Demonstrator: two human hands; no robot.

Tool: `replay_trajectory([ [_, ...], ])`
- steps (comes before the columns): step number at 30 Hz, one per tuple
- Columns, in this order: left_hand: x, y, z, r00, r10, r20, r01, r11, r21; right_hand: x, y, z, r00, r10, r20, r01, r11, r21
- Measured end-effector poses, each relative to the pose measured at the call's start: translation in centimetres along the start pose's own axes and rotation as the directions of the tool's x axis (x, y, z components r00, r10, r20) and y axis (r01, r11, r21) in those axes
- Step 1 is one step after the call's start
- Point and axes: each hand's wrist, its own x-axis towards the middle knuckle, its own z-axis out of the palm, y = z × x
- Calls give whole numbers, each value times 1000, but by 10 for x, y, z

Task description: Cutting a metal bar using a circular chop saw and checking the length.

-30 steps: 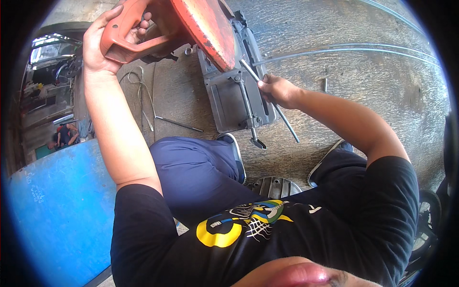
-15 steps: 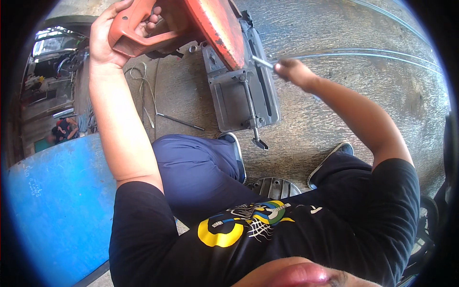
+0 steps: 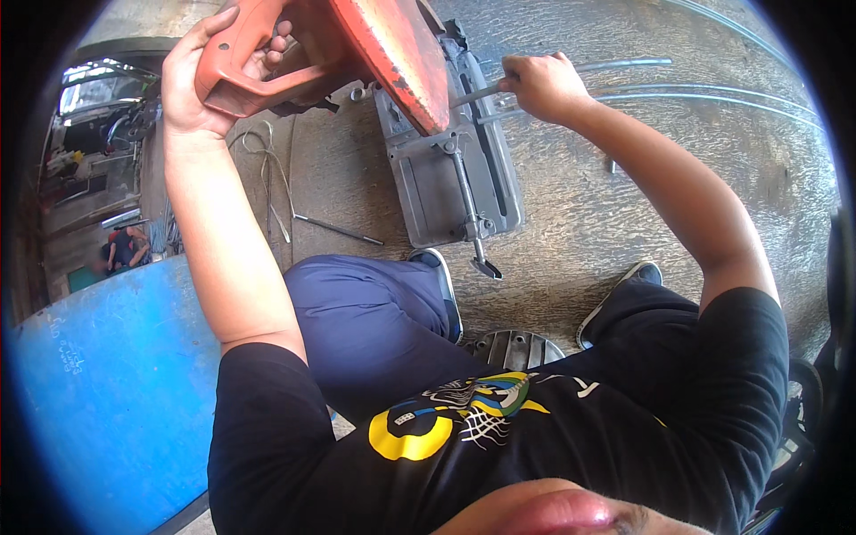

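My left hand [image 3: 187, 85] is wrapped round the orange handle [image 3: 234, 58] of a cut-off saw. The saw's worn orange blade guard [image 3: 406, 67] slants over its grey metal base [image 3: 426, 201]. A clamp screw [image 3: 465, 183] with a crank runs along that base toward me. In my right hand [image 3: 548, 87], closed, is a thin metal rod [image 3: 629, 63]. One end of the rod reaches in beside the guard, and the other sticks out to the right past my hand. The blade is hidden behind the guard.
Long thin rods [image 3: 713, 92] lie on the rough floor at the right. A short metal piece [image 3: 613, 167] lies below my right wrist. Left of the base are a cord [image 3: 287, 192] and a dark bar [image 3: 339, 229]. A blue panel [image 3: 116, 374] fills the lower left; a person [image 3: 125, 248] sits beyond it.
My right hand has moved up and slightly right, and a rod now extends beyond it on both sides. A short metal piece now shows on the floor. The saw and left hand have shifted slightly.
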Motion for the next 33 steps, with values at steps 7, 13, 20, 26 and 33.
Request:
replay_trajectory([
  [7, -3, 1, -5, 996, 10, -88, -4, 997, 73, 0, -2, 5, 1000, 1, -5, -1, 1000, 19],
  [13, -3, -3, 3, 992, 3, -128, 7, 997, 76, 2, 3, 9, 1000, 20, 13, -21, 999, 25],
  [20, 15, 6, -49, 953, -81, 293, 101, 993, -53, -13, 46, -40, 995, 99, -25, -89, 962, 256],
  [26, 16, -4, -36, 991, -20, -129, 28, 998, 58, -79, -14, -117, 977, 194, 93, -203, 680, 704],
  [33, -45, 27, 19, 744, 663, -81, -496, 629, 599, -142, -112, -170, 997, 73, -24, 18, 72, 997],
])
